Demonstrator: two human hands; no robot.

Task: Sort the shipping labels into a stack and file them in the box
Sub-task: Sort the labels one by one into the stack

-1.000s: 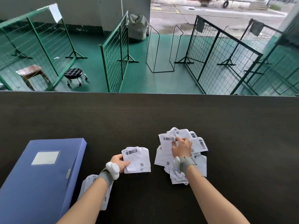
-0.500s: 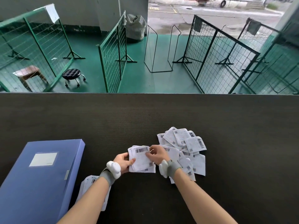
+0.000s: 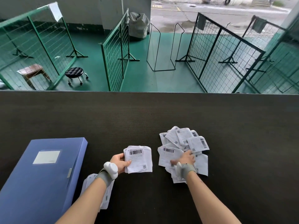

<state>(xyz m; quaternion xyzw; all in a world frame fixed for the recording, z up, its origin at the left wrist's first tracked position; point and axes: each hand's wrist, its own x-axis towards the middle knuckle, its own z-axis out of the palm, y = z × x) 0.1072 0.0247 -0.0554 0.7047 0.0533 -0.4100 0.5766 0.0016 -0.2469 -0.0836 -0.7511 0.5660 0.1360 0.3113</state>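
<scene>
Shipping labels (image 3: 186, 143): loose heap on the worktop (image 3: 178, 110), under the right hand.
The right hand (image 3: 186, 159) rests on the heap's near edge, fingers on a barcoded label (image 3: 168, 155). The left hand (image 3: 119, 162) grips the sorted stack (image 3: 139, 159) just left of it, long axis running away from the person. The box (image 3: 40, 175) lies closed, far left.

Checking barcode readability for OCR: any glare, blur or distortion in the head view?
Head view: soft even daylight, no glare on the labels; barcode on the held stack sharp, fine print unreadable; right hand slightly soft on the loose pile; wide-angle bending shows in the fence panels.
</scene>
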